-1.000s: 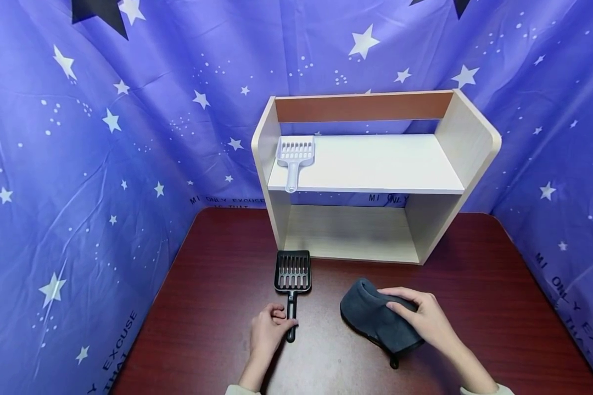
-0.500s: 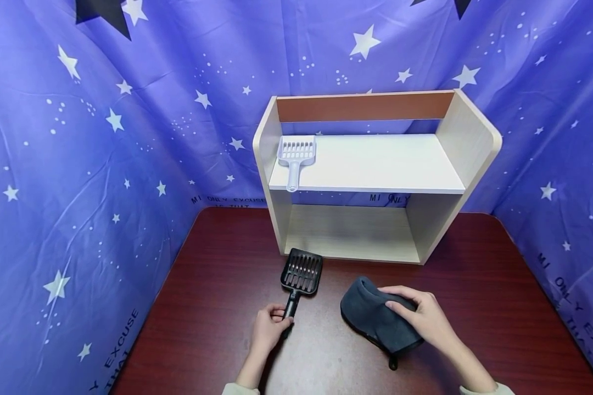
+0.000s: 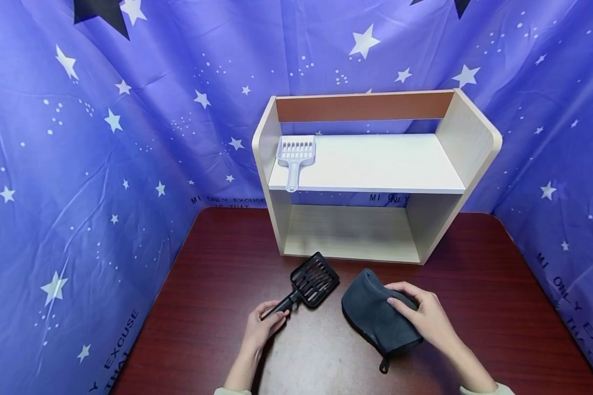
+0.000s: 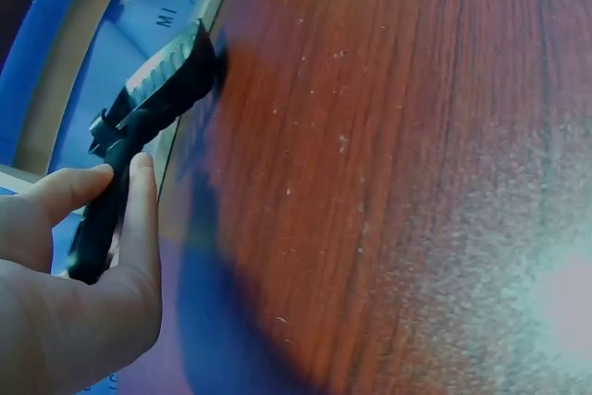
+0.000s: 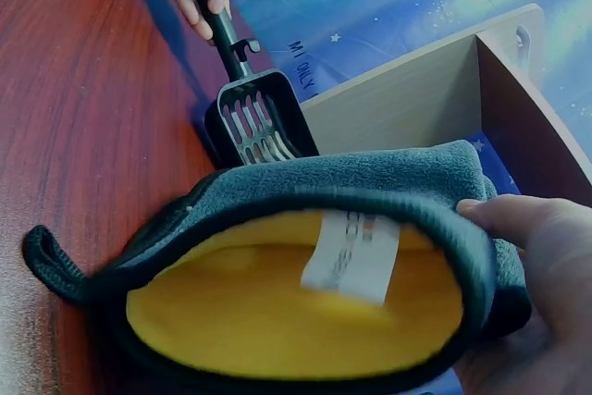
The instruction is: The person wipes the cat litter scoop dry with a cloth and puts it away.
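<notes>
My left hand (image 3: 263, 325) grips the handle of a black litter scoop (image 3: 314, 280). The slotted head points toward the back right and is tilted, its edge close over the table in the left wrist view. A dark grey cloth mitt (image 3: 378, 315) is pinched between the thumb and fingers of my right hand (image 3: 427, 315). Its mouth gapes in the right wrist view, showing a yellow lining (image 5: 296, 321) and a white label (image 5: 353, 256). A small black loop (image 3: 384, 365) hangs from the cuff. The scoop's head is a short way left of the mitt.
Behind both hands stands a two-level wooden shelf (image 3: 351, 253) on the dark red table (image 3: 222, 263). A pale lavender litter scoop (image 3: 294, 174) lies at the left of its upper board, handle over the front edge. Blue star-patterned curtains (image 3: 143, 109) enclose the table.
The black scoop has come up from the table in my left hand and swung its head rightward toward the mitt. My right hand has turned and raised the mitt slightly.
</notes>
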A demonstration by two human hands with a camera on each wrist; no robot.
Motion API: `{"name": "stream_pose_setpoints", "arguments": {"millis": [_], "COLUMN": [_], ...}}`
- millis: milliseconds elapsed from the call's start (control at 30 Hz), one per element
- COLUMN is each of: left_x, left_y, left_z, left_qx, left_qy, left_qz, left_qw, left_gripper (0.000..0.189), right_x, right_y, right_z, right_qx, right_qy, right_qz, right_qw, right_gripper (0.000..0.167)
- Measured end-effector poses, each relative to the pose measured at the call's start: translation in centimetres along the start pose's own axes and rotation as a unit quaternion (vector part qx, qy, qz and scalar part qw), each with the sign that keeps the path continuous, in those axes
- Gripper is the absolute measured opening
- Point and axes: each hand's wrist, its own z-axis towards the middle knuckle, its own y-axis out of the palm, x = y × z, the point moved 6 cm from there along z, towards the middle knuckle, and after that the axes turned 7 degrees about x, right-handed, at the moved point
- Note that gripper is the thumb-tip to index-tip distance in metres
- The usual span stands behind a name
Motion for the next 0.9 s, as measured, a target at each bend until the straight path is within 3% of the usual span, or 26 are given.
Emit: {"name": "stream_pose_setpoints", "arguments": {"millis": [200, 400, 567, 667, 767, 900], "left_x": [1.1, 1.9, 2.7, 3.3, 3.7, 4.3], "left_y": [0.6, 1.8, 3.3, 4.2, 4.9, 5.6], "left_z": [-0.2, -0.6, -1.3, -1.9, -2.3, -2.8], "left_qx": [-0.012, -0.039, -0.081, -0.11, -0.129, -0.141], "left_qy": [-0.001, -0.001, 0.002, 0.009, 0.022, 0.039], "left_qz": [-0.02, -0.033, -0.019, -0.008, 0.006, 0.018], "left_qw": [0.9997, 0.9987, 0.9965, 0.9939, 0.9913, 0.9891], "left_gripper": [0.038, 0.036, 0.042, 0.046, 0.047, 0.046], "right_x": [-1.1, -2.2, -3.2, -4.3, -5.3, -6.1], "right_y": [0.1, 0.4, 0.7, 0.7, 0.4, -0.2], "right_z": [0.3, 0.9, 1.2, 1.4, 1.8, 2.4], "right_qx": [-0.041, -0.051, -0.085, -0.102, -0.095, -0.053], "right_qy": [-0.059, -0.118, -0.121, -0.154, -0.199, -0.24], "right_qz": [0.017, -0.002, 0.004, 0.015, 0.016, -0.027], "right_qw": [0.9973, 0.9917, 0.989, 0.9828, 0.9752, 0.9689], "right_gripper": [0.026, 0.034, 0.031, 0.029, 0.031, 0.037]}}
